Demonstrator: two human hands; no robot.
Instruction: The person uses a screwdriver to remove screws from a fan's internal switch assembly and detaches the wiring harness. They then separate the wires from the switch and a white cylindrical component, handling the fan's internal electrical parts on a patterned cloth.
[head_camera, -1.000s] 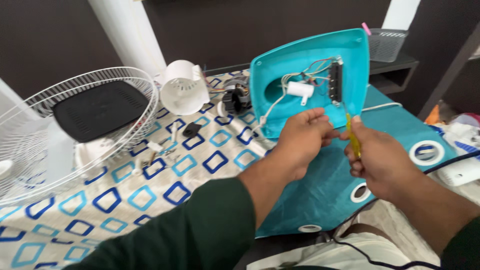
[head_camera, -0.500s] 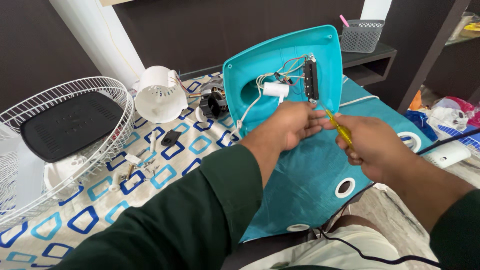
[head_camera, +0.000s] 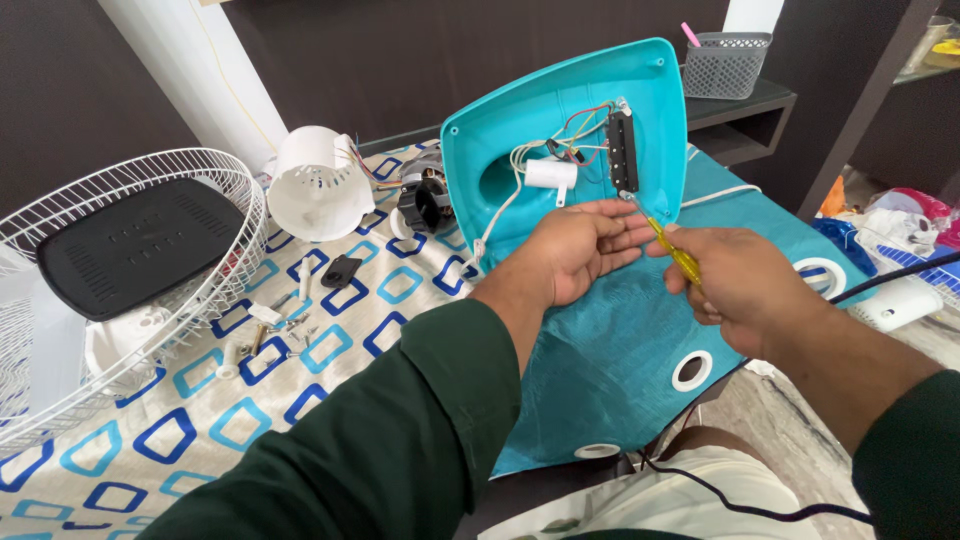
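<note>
- Fingers of my right hand (head_camera: 740, 285) pinch a yellow screwdriver (head_camera: 672, 250); my left hand (head_camera: 580, 250), half-curled, steadies its tip.
- Tip meets the black switch block (head_camera: 622, 150) inside the opened teal fan base (head_camera: 560, 130), centre-far.
- Already stripped, to the left: white motor cover (head_camera: 315, 185), wire guard (head_camera: 215, 290), loose screws (head_camera: 265, 330); the block is still mounted.

No packages, labels, signs or screens in view — none on the table or shelf.

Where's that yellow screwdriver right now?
The yellow screwdriver sits right of centre in the head view, gripped in the right hand, its tip at the black switch block inside the teal housing.
</note>
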